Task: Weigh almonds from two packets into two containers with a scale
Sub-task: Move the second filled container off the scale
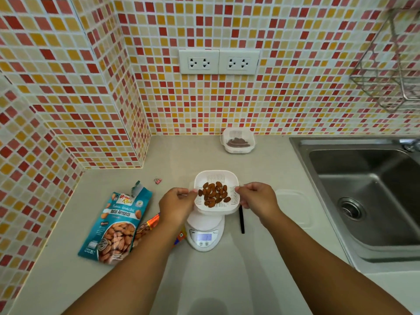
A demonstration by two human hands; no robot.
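A white slotted container [216,178] holding several almonds [213,194] sits at the white digital scale [204,233], whose display is lit. My left hand [176,205] grips the container's left rim and my right hand [256,198] grips its right rim. A second white container [237,140] with dark almonds in it stands by the back wall. A torn-open blue almond packet [116,226] lies flat to the left. An orange packet [150,225] lies partly under my left forearm.
A steel sink [363,201] fills the right side. A clear lid [293,205] lies beside my right hand, a black stick [242,219] next to the scale, and a small pink clip [157,180] behind the blue packet. A wire rack [391,69] hangs on the tiled wall.
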